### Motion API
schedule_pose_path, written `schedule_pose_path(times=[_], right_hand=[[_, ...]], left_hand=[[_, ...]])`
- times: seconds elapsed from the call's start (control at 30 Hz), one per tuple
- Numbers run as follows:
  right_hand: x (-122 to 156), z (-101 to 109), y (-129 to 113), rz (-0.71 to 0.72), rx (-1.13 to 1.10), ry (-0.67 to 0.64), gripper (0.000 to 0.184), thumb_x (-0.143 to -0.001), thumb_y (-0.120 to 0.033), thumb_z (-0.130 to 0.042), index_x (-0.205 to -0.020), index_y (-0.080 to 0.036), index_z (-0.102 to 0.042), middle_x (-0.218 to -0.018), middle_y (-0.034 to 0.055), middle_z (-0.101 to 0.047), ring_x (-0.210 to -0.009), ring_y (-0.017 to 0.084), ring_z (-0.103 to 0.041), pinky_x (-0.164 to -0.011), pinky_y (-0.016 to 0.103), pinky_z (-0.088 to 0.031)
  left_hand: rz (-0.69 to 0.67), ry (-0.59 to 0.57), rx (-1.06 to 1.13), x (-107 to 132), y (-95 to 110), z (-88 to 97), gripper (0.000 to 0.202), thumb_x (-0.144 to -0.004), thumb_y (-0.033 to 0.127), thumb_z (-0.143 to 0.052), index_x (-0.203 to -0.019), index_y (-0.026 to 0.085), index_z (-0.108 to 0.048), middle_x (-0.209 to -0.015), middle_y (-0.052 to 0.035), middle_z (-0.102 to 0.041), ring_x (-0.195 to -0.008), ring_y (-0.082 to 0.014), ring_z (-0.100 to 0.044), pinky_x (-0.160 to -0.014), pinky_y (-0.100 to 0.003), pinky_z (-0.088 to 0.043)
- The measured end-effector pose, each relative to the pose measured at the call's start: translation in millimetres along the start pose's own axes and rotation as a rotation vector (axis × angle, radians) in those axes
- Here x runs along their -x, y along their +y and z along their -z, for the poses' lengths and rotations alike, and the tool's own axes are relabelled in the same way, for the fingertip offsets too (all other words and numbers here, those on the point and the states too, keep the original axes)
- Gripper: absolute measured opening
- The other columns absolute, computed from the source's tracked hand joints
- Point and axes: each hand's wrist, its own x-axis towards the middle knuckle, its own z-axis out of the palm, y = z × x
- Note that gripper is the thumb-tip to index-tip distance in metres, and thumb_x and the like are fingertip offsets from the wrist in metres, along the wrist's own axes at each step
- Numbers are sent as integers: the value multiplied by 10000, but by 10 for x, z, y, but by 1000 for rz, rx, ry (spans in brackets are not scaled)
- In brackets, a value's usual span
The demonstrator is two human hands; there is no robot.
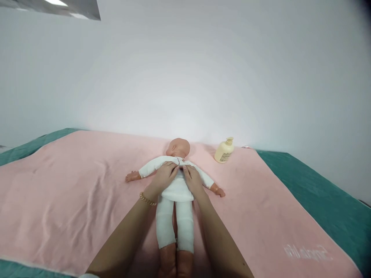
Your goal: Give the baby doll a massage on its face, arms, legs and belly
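On the pink towel (72, 193) spread over a teal cover (324, 193), the left hand (163, 177) and right hand (191, 179) rest with fingers curled on the upper back of the face-down doll (176, 193), pinching its white garment together, a cream pump bottle (224, 151) with unreadable label lying beyond, and faint mirrored lettering (307, 253) marking the towel's corner.

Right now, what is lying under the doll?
The doll lies on a pink towel, which covers a green sheet showing at the edges. Both hands, left hand and right hand, rest on its torso. The towel directly beneath the doll is hidden.
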Motion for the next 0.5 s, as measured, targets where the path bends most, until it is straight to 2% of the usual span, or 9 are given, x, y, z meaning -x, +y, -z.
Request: schedule_pose_path(times=[0.1,0.27,0.5], right_hand=[[15,-4,0,-8,-55,38,386,-976,-393,-351,-993,-213,-692,-1027,80,-695,-1012,227,-595,-938,374,-424],[34,-6,-28,19,-111,90,393,-971,-433,-369,-1114,-211,-660,-1175,84,-655,-1145,221,-551,-1031,383,-384],[10,-28,-6,-32,-67,21,447,-978,-461,-339,-1090,-186,-674,-1122,107,-681,-1085,239,-596,-974,391,-430]], left_hand=[[4,45,23,11,10,8,259,-958,222,-393,-971,170,-647,-1004,-72,-678,-972,-213,-579,-923,-396,-443],[25,147,2,15,6,-14,266,-960,252,-398,-1102,180,-611,-1134,-76,-652,-1085,-223,-542,-978,-426,-423],[71,67,-59,11,-19,-48,269,-948,279,-428,-1131,153,-578,-1122,-98,-657,-1099,-250,-539,-976,-435,-433]])
